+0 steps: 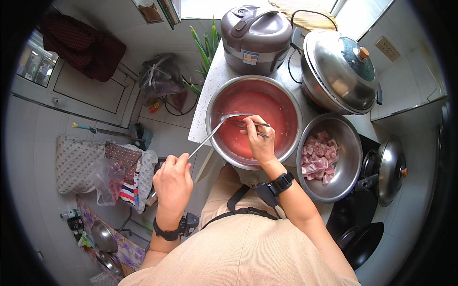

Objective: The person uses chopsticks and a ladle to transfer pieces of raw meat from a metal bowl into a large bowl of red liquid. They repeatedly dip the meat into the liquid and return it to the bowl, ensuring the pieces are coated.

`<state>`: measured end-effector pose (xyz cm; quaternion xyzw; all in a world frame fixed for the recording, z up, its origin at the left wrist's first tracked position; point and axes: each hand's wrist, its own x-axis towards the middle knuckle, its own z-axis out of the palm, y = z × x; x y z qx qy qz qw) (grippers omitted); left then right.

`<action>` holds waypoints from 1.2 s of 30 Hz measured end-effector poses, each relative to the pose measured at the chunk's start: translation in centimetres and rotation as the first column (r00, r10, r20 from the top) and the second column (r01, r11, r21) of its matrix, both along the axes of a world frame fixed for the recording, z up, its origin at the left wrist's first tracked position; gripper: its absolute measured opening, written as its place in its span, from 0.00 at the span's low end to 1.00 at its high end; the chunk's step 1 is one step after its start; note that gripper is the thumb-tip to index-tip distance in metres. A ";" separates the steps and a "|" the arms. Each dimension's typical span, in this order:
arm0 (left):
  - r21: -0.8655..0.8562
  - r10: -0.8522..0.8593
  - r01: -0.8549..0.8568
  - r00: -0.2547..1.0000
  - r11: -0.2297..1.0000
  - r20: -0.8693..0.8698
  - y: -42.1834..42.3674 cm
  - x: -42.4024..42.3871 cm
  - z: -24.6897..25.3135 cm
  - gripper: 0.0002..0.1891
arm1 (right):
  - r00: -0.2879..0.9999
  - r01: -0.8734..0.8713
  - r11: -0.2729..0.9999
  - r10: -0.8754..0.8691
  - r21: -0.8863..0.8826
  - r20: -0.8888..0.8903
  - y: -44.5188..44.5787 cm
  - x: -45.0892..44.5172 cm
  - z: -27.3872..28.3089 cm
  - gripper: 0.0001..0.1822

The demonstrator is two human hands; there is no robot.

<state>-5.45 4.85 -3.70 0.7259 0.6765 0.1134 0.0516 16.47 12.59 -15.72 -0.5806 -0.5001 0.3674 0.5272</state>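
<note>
A large steel basin (pixel 294 125) of reddish liquid with small pale bits stands at the front of the speckled counter. My left hand (pixel 173 180) grips the handle of a metal ladle or skimmer (pixel 209 136), whose head is over the basin's left part. Above the liquid, my right hand (pixel 260 137) holds a pair of metal chopsticks (pixel 263 135), their tips close to the ladle's head. Whether the tips touch it, I cannot tell. To the right, a second steel basin (pixel 347 168) holds a heap of raw pink meat pieces (pixel 319 157) against its left side.
Behind the basin sits a rice cooker (pixel 256 43); right of it, a lidded steel pot (pixel 340 71) with a cord nearby. A lidded pan (pixel 390 171) and a black wok (pixel 368 243) stand at the right. Green onions (pixel 205 50) rise beside the counter's left edge (pixel 200 118).
</note>
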 end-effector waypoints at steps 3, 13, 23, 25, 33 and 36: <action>0.003 -0.019 0.019 1.000 1.000 0.021 -0.2 0.2 0.3 0.10 | 0.999 0.036 0.999 -0.036 0.022 -0.008 -0.2 0.1 0.6 0.08; 0.049 -0.034 0.029 0.995 0.998 0.097 -1.2 1.4 2.4 0.11 | 0.985 0.159 0.979 -0.149 0.131 -0.082 -1.7 1.5 3.0 0.06; 0.083 -0.087 0.076 0.986 0.994 0.140 -3.0 2.6 4.0 0.12 | 0.980 0.194 0.958 -0.181 0.212 -0.078 -4.6 4.1 6.1 0.06; 0.107 -0.093 0.078 0.984 0.991 0.149 -3.2 2.8 3.8 0.12 | 0.977 0.210 0.952 -0.194 0.222 -0.092 -5.2 4.8 6.5 0.06; 0.128 -0.084 0.068 0.988 0.989 0.127 -4.2 3.5 4.0 0.11 | 0.967 0.254 0.930 -0.237 0.266 -0.094 -7.4 7.1 7.8 0.07; 0.124 -0.095 0.077 0.986 0.989 0.140 -4.5 3.6 4.0 0.11 | 0.966 0.257 0.928 -0.240 0.269 -0.093 -7.7 7.5 7.5 0.08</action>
